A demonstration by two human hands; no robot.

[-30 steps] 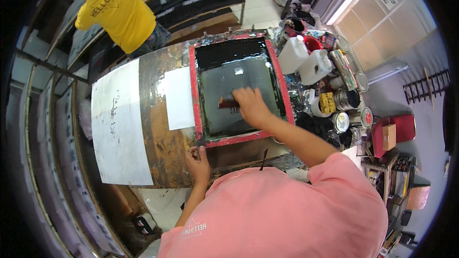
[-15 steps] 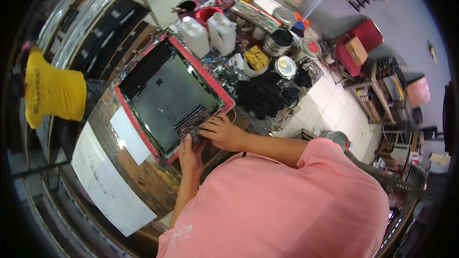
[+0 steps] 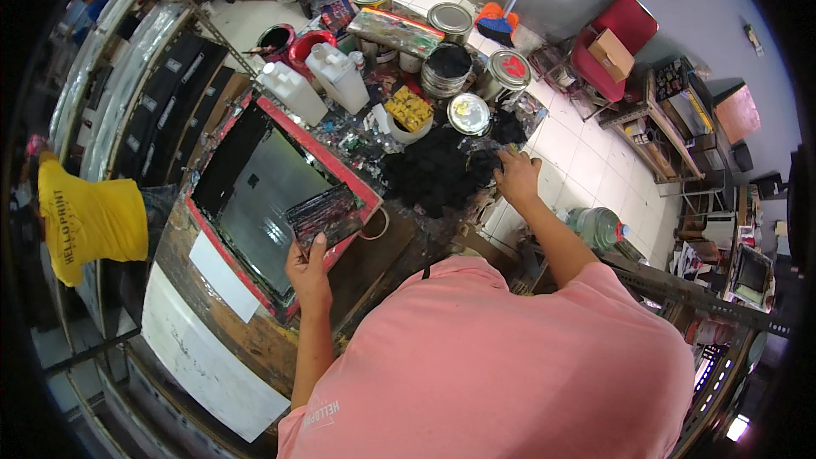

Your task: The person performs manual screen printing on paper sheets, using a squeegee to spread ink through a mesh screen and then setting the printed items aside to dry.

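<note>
My left hand [image 3: 308, 276] is closed on an ink-smeared squeegee [image 3: 327, 214], holding it over the near corner of a screen-printing frame [image 3: 357, 189]. The frame has red-edged sides and dark ink on its mesh [image 3: 255, 195]; it lies tilted across the wooden table. Out to the right, my right hand [image 3: 518, 177] reaches to the edge of a heap of black cloth [image 3: 433, 170]. Its fingers look spread, and nothing shows in them. A sheet of white paper [image 3: 223, 276] sticks out from the frame's left side.
Behind the frame stand two white jugs [image 3: 338, 76], several ink cans [image 3: 446, 68] and a yellow sponge [image 3: 408, 109] on a white tub. A person in a yellow shirt [image 3: 93, 221] is at the left by racks. A red chair [image 3: 616, 42] and water bottle [image 3: 595, 228] are at right.
My right hand has left the squeegee and moved right to the black cloth. My left hand now holds the squeegee alone, lifted at the frame's near corner. The view has shifted.
</note>
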